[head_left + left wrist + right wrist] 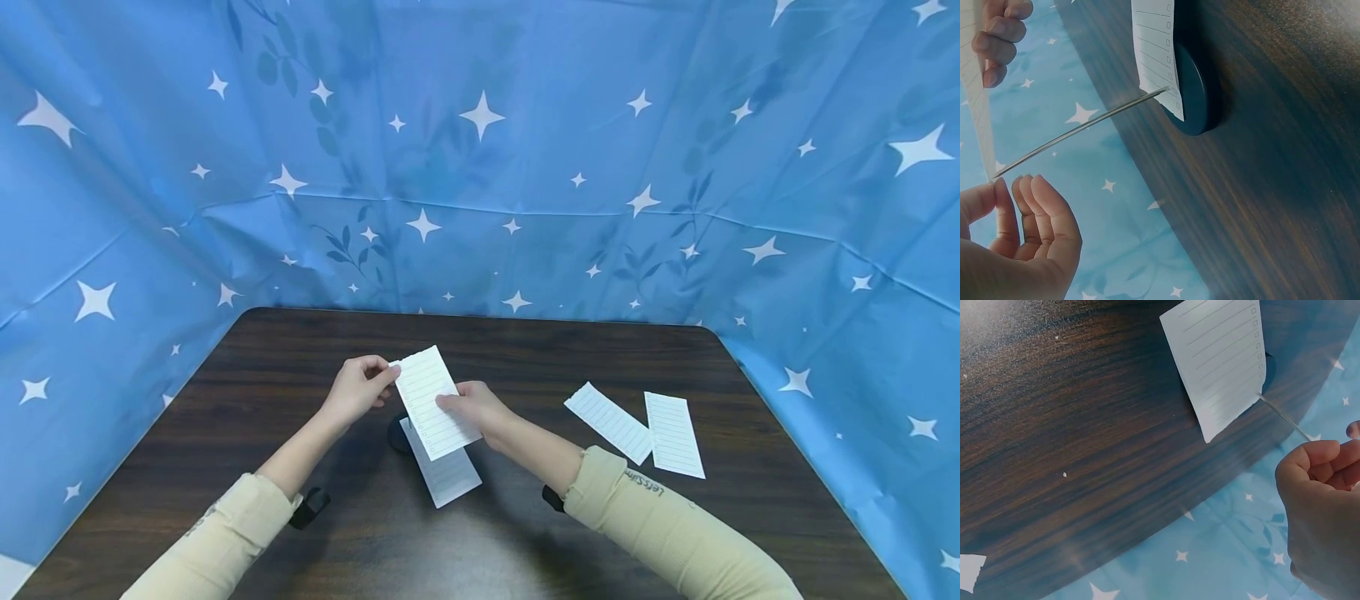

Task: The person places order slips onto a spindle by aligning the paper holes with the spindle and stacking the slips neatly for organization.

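Both hands hold a lined white paper slip (431, 400) above the table. My left hand (358, 387) pinches its upper left corner between thumb and index finger. My right hand (480, 410) grips its right edge, thumb on top. In the left wrist view, that corner meets the tip of a thin metal spike (1082, 127) on a round black base (1200, 94); whether the tip pierces it I cannot tell. A second lined slip (448, 479) is stuck low on the spike, tilted, near the base. The right wrist view does not show the held slip.
Two loose lined slips, one slanted (611, 421) and one more upright (675, 433), lie touching or overlapping to the right on the dark wooden table (300, 333). A blue star-patterned cloth (480, 167) hangs behind.
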`<state>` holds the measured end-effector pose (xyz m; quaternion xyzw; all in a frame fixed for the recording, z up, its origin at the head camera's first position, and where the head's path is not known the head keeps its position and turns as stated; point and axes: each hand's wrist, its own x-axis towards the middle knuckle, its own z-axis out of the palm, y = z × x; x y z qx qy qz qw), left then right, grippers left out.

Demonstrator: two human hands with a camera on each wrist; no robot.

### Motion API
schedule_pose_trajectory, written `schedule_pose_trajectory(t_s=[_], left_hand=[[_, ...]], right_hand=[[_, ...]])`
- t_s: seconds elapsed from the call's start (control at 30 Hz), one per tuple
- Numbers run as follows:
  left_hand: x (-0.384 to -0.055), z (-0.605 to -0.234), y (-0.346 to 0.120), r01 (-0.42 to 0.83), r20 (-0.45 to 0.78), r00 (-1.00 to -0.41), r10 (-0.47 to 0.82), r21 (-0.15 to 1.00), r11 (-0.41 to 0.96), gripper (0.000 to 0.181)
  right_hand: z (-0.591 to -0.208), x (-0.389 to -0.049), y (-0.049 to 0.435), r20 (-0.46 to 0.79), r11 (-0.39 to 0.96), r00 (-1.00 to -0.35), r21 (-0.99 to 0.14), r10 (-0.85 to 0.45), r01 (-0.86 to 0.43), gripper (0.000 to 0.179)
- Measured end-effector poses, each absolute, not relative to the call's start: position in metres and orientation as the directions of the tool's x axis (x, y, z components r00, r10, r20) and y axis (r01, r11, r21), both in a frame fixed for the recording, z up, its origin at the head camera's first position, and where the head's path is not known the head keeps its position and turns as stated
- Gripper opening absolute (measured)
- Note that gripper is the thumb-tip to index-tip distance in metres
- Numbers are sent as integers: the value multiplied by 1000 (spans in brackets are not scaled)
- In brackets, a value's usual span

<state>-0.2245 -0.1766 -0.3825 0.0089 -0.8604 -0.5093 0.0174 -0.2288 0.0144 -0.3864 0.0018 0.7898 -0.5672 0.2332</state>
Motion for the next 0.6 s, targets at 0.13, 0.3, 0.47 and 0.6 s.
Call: schedule_pose_trajectory(t_s=[0.13,0.3,0.47,0.6], left_hand=[[-225,-382,-176,2,23,-999,-37,871,491,25],[-225,-381,-175,-1,24,-999,-43,866,500,24],[-227,-383,-175,-3,20,-999,-40,863,505,23],[-226,-388,-177,-1,9,-1000,-17,859,513,23]], right_hand=[[-386,-230,14,-362,356,-894,-898,-264,259,31],[-386,-231,14,-346,365,-900,-900,-265,239,30],[-388,-231,14,-335,373,-903,-900,-269,223,29],[-391,-230,14,-339,386,-903,-895,-265,223,28]])
